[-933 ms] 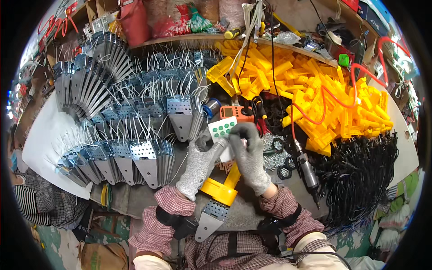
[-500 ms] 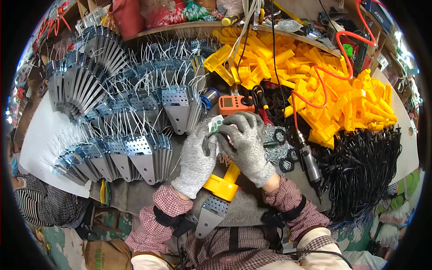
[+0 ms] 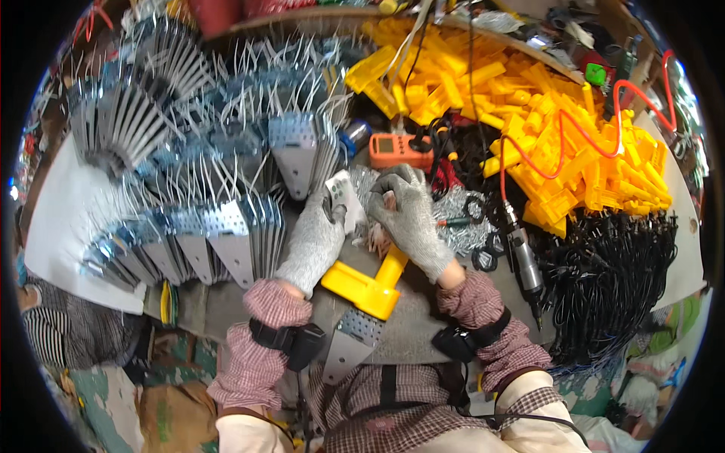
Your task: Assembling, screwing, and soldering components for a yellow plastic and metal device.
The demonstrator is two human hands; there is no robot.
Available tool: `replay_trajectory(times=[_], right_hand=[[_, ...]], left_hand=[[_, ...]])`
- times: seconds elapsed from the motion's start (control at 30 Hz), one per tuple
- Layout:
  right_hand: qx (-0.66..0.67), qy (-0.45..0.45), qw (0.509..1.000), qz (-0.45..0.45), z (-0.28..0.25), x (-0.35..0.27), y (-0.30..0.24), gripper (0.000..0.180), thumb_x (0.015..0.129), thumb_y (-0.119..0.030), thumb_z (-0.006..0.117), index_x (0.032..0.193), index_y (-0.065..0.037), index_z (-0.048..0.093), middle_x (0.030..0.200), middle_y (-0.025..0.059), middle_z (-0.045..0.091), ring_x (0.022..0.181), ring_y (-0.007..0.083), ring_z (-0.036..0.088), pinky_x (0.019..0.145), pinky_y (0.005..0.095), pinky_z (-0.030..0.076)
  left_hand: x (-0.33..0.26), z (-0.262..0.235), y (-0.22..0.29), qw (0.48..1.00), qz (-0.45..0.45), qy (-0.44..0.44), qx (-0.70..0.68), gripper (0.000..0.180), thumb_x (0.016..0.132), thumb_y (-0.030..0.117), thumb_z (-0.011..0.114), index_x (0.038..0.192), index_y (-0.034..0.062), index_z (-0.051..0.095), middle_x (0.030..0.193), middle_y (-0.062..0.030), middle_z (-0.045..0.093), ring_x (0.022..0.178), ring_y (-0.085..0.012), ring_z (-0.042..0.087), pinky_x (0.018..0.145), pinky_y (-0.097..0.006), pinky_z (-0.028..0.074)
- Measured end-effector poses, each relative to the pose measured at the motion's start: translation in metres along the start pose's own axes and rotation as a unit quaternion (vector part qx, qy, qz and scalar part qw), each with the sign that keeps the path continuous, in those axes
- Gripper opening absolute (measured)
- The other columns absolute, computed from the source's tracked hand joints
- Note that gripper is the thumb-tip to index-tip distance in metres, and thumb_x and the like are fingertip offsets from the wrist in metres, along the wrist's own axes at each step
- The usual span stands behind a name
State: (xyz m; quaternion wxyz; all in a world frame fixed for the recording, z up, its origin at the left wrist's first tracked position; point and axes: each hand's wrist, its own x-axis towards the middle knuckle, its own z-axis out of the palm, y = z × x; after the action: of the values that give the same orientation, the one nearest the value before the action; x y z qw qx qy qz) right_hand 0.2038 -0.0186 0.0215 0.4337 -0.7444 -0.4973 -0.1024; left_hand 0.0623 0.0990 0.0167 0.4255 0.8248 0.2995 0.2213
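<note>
My gloved left hand (image 3: 316, 234) is closed on a small white sheet with green round spots (image 3: 342, 198), held upright above the table. Just to its right is my gloved right hand (image 3: 408, 219), fingertips pinched together. Whatever lies in that pinch is too small to make out. Below both hands rests a yellow plastic housing (image 3: 362, 291) with a handle-like part pointing up and right. A perforated metal plate (image 3: 349, 346) sticks out of the housing toward me.
Rows of metal plates with white wires (image 3: 196, 241) fill the left. Yellow plastic housings (image 3: 574, 166) are heaped at right, above bundled black cables (image 3: 604, 287). An orange meter (image 3: 399, 151), loose screws (image 3: 462, 219) and a power screwdriver (image 3: 524, 260) on a red hose lie between.
My hands have come apart: the right has drawn away from the sheet, while the left keeps hold of it. The whole view has shifted slightly.
</note>
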Motion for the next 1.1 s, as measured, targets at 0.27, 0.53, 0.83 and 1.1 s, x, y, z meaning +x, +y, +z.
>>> replay_trajectory(times=[0.27, 0.53, 0.83, 1.1], right_hand=[[-0.031, -0.261, 0.947, -0.187, -0.007, -0.031, -0.014, 0.018, 0.084, -0.021, 0.068, 0.092, -0.005, 0.07, 0.111, 0.0106, 0.061, 0.12, 0.0293, 0.053, 0.109, 0.0507, 0.035], [-0.037, -0.401, 0.839, -0.366, -0.05, 0.023, 0.003, 0.045, 0.081, -0.01, 0.065, 0.125, -0.002, 0.061, 0.13, 0.0181, 0.055, 0.126, 0.0355, 0.053, 0.11, 0.0494, 0.042], [-0.443, -0.447, 0.762, -0.153, -0.051, 0.151, 0.073, 0.027, 0.089, -0.02, 0.064, 0.113, -0.013, 0.075, 0.111, 0.0126, 0.074, 0.105, 0.0333, 0.072, 0.085, 0.0453, 0.057], [-0.325, -0.163, 0.922, -0.134, -0.059, 0.145, 0.014, 0.029, 0.085, -0.022, 0.069, 0.111, -0.011, 0.072, 0.09, 0.0215, 0.073, 0.09, 0.0326, 0.074, 0.074, 0.0446, 0.058]], left_hand=[[-0.214, 0.023, -0.027, 0.889, 0.288, -0.163, 0.317, 0.064, 0.09, 0.029, 0.065, 0.146, 0.002, 0.048, 0.154, -0.019, 0.043, 0.142, -0.0355, 0.04, 0.117, -0.052, 0.03], [-0.193, -0.002, -0.014, 0.907, 0.29, -0.232, 0.197, 0.053, 0.091, 0.018, 0.06, 0.141, 0.0029, 0.051, 0.149, -0.0183, 0.049, 0.14, -0.0326, 0.047, 0.116, -0.047, 0.035], [-0.071, 0.054, 0.051, 0.927, 0.262, -0.031, 0.265, 0.057, 0.086, 0.03, 0.073, 0.134, 0.0073, 0.052, 0.112, -0.0149, 0.065, 0.102, -0.0357, 0.066, 0.089, -0.048, 0.053], [-0.064, 0.007, 0.059, 0.97, 0.126, -0.068, 0.195, 0.053, 0.083, 0.031, 0.073, 0.124, 0.0035, 0.054, 0.1, -0.0232, 0.069, 0.09, -0.0414, 0.069, 0.076, -0.047, 0.056]])
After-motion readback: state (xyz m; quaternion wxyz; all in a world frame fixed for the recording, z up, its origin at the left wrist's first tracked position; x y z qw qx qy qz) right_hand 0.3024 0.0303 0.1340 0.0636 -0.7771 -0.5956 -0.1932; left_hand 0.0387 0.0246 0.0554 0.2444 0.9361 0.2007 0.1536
